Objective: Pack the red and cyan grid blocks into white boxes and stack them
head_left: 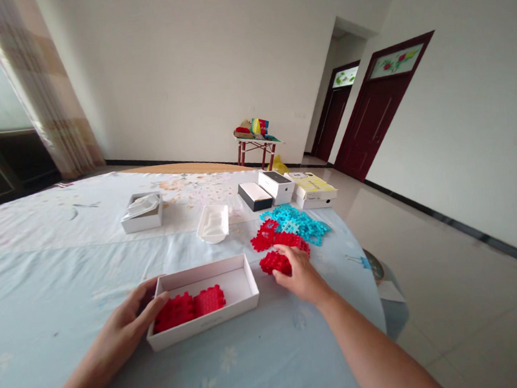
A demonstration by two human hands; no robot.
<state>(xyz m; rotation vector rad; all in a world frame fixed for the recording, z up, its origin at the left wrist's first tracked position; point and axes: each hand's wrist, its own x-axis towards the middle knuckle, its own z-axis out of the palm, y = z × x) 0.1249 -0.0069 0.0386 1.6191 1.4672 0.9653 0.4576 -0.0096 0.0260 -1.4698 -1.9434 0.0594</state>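
An open white box [207,326] stands in front of me with red interlocking pieces [189,306] lying in its left and middle part. My left hand [131,319] grips the box's left end, thumb over the rim. To the right of the box, my right hand [300,275] has its fingers closed around a stack of red pieces [274,262]. More red pieces [265,235] lie just beyond that hand, and a pile of blue pieces [304,223] is behind them.
A white tray [213,224] sits beyond the box. Farther left is a small white box [143,220] with wrapping on it. A black-sided box [255,196], a phone box [277,187] and a yellow-white box [315,190] stand at the back right. A blue clip [359,262] lies near the right edge.
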